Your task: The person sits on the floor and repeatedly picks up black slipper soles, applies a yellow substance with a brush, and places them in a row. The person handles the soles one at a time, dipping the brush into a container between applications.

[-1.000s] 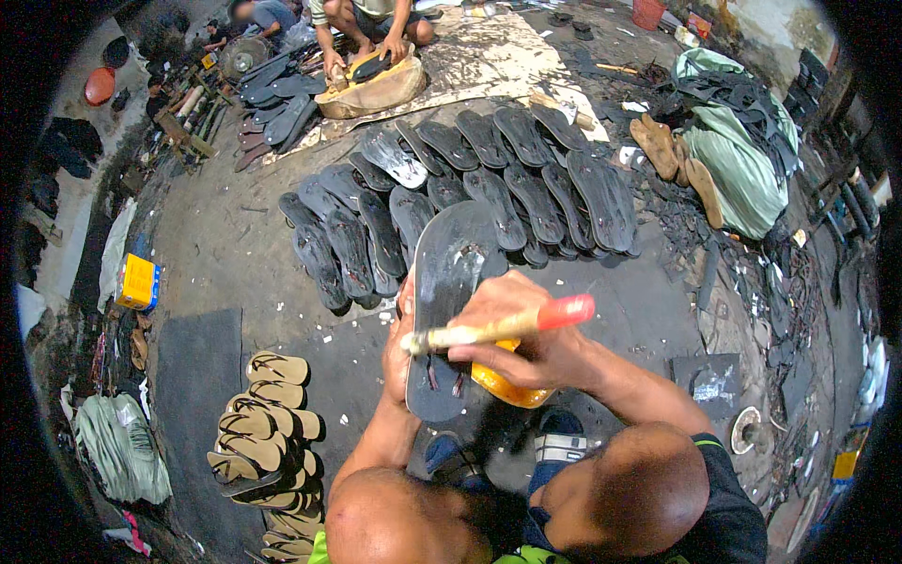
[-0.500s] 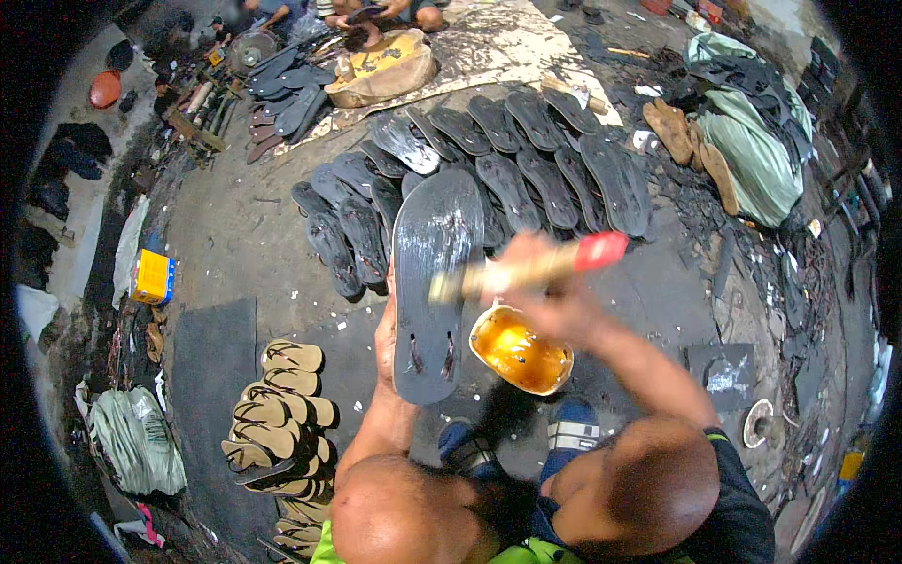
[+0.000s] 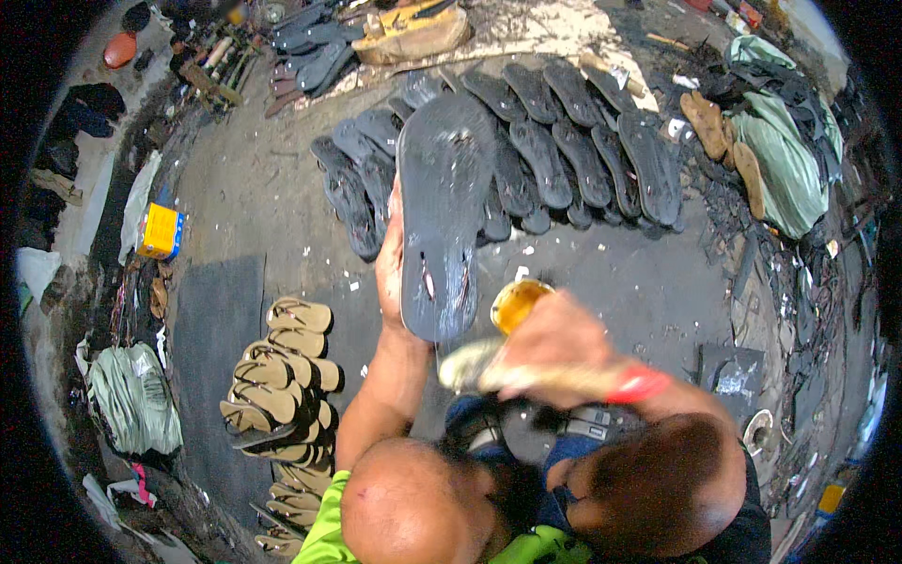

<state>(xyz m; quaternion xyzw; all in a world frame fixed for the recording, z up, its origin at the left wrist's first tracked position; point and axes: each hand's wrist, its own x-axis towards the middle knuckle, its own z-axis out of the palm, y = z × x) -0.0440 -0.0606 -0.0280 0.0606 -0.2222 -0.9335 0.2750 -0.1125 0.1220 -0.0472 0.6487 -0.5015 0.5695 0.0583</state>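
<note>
A dark grey sandal sole (image 3: 442,197) is held up in front of me, its face toward me and toe end pointing away. My left hand (image 3: 390,268) grips it along its left edge and from beneath, most fingers hidden. Wet, shiny streaks show around its slots near the close end. My right hand (image 3: 559,343) is closed on a wooden-handled brush (image 3: 554,381) with a red end, blurred by motion. The pale bristles are just below the sole's close end, with a thin strand between them. Behind my right hand, partly covered, stands a bowl (image 3: 519,303) of amber, glue-like liquid.
Rows of dark soles (image 3: 564,141) lie on the floor beyond. At left, tan flip-flops (image 3: 282,376) are stacked by a dark mat (image 3: 216,329) and a yellow box (image 3: 161,231). Green sacks (image 3: 780,164) and scraps line the right. My knees (image 3: 413,503) are close below.
My right hand has drawn the brush down off the sole toward me, past its close end. The view has shifted, and the sole sits slightly higher in it.
</note>
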